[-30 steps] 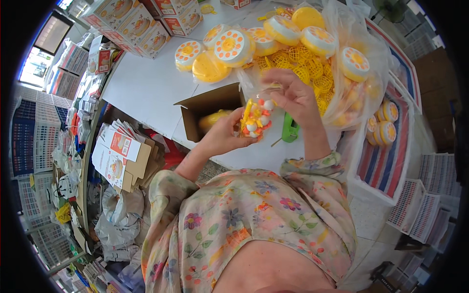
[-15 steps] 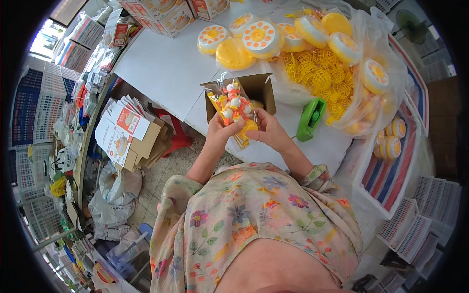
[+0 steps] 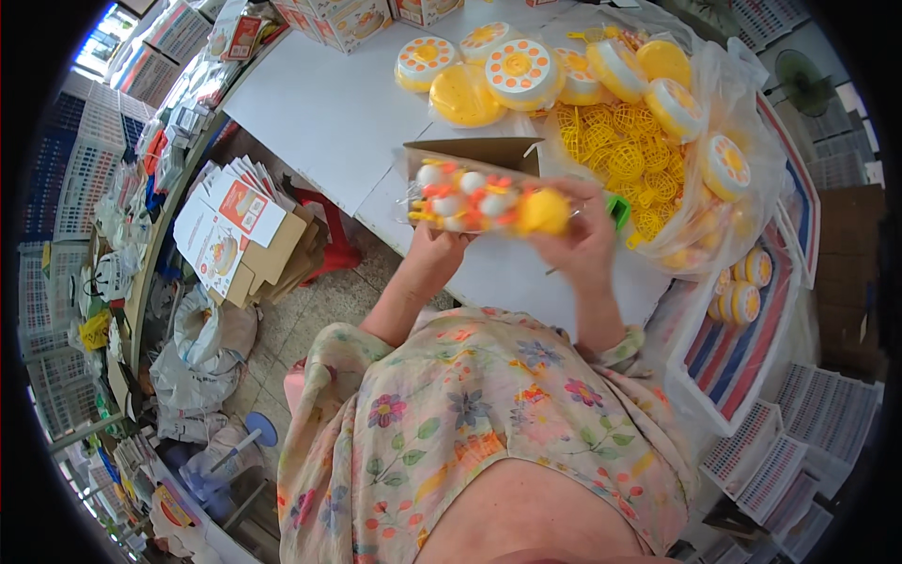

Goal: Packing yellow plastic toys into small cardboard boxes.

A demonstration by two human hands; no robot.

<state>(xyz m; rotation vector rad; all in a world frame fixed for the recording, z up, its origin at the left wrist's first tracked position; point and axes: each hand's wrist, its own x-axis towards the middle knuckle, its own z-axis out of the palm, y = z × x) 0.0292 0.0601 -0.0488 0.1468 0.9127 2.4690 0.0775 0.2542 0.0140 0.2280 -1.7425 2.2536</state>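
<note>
A clear plastic bag (image 3: 470,199) of small toy parts is stretched sideways above the table, showing white balls, orange pieces and a yellow piece at its right end. My left hand (image 3: 435,252) pinches its lower edge on the left, fingers partly hidden beneath it. My right hand (image 3: 584,235), slightly blurred, grips the right end beside the yellow piece. Just behind the bag stands an open cardboard box (image 3: 489,148), its front covered by the bag. A green tape dispenser (image 3: 617,209) shows only in part past my right hand.
Round yellow-and-white drums (image 3: 520,73) lie across the far table. A plastic sack (image 3: 752,202) holds yellow lattice pieces (image 3: 625,155) on the right. Flattened cartons (image 3: 246,240) are stacked on a red stool (image 3: 334,240) at left. Printed boxes (image 3: 343,21) stand at the back.
The bag has swung from upright to lying sideways, now across the front of the box. My right hand has moved right with its end, covering most of the tape dispenser.
</note>
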